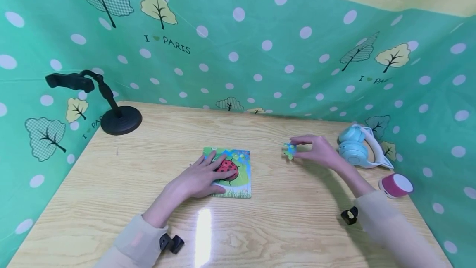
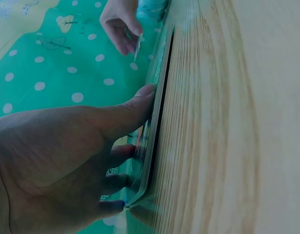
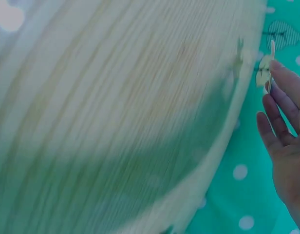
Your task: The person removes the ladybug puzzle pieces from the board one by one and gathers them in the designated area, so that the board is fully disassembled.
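Note:
My left hand (image 1: 197,179) rests flat with spread fingers on a square ladybug jigsaw puzzle (image 1: 242,179), which lies on the table and is partly covered by the hand. From the side, in the left wrist view, the thumb and fingertips of the left hand (image 2: 57,161) touch the top of the thin puzzle board (image 2: 159,114). To the right, my right hand (image 1: 316,151) pinches a small blue and green jigsaw piece (image 1: 289,150) between thumb and fingers. That piece (image 3: 272,51) appears edge-on and thin in the right wrist view, raised above the table.
A black stand (image 1: 120,120) with a bent arm is at the back left of the wooden table (image 1: 160,144). Blue and white headphones (image 1: 355,148) lie at the right, near a maroon and white cylinder (image 1: 396,185). Green dotted cloth (image 1: 260,77) hangs around the table.

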Motion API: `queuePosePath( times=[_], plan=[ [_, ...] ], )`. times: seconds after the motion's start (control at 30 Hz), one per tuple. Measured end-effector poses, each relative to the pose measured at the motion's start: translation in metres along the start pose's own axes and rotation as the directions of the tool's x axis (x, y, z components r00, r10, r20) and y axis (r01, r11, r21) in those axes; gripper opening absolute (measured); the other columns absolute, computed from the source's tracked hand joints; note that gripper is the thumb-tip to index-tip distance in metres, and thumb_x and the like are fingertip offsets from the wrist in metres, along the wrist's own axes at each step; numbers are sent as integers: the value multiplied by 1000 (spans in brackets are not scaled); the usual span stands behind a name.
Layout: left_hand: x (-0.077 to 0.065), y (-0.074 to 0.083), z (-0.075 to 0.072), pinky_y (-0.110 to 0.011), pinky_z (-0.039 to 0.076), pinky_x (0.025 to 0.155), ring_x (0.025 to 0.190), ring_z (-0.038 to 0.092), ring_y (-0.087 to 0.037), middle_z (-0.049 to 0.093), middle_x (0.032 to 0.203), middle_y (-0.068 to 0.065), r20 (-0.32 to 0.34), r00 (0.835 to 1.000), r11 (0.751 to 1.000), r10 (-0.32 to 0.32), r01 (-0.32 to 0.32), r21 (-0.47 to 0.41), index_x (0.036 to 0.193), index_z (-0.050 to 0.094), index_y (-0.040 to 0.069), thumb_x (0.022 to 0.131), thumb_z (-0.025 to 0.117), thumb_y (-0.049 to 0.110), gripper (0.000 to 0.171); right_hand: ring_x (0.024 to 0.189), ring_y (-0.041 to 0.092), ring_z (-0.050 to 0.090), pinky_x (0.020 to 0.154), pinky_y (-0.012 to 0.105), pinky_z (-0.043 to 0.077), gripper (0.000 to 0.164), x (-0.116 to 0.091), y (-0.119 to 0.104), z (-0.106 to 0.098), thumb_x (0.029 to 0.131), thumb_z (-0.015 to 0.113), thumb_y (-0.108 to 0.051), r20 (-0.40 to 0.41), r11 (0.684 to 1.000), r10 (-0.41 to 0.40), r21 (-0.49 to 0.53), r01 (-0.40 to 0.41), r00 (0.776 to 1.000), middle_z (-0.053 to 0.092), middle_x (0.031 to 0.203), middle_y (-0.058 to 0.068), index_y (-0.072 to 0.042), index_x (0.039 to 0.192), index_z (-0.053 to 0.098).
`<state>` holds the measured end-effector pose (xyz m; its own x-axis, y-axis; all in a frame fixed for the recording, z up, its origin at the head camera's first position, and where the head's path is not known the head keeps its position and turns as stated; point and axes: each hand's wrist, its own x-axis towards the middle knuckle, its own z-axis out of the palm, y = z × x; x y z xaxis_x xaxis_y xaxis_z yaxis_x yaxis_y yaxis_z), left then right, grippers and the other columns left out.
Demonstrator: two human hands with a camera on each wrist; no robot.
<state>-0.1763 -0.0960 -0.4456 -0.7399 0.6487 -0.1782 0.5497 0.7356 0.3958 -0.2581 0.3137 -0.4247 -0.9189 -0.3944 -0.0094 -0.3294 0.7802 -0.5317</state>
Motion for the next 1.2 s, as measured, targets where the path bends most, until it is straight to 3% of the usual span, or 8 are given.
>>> queuePosePath(
  times=[0.27,0.47,1.2],
  plan=[
    [1,-1,1,-68,18,127,159,13,-48,20,172,-17,-18,1000,1000,11,-11,9,152,52,27,101,62,44,55,118,40,70,100,57,56,53,-14,25,-22,85,83,-9,-20,997,-37,-62,36,999,75,126,16,-1,134,66],
    [1,-1,2,-68,18,127,159,13,-48,20,173,-16,-17,1000,1000,6,-6,7,152,52,28,101,62,44,55,117,41,70,99,56,57,54,-16,40,-31,83,85,-7,-7,993,-51,-104,50,999,74,125,18,2,134,66],
    [2,-1,3,-67,17,128,159,11,-48,20,173,-16,-24,1000,1000,-2,2,-3,151,54,28,99,65,43,55,118,43,68,98,58,57,52,-11,62,-35,85,82,-9,60,964,8,-266,8,998,72,128,23,0,134,67]
  ],
)
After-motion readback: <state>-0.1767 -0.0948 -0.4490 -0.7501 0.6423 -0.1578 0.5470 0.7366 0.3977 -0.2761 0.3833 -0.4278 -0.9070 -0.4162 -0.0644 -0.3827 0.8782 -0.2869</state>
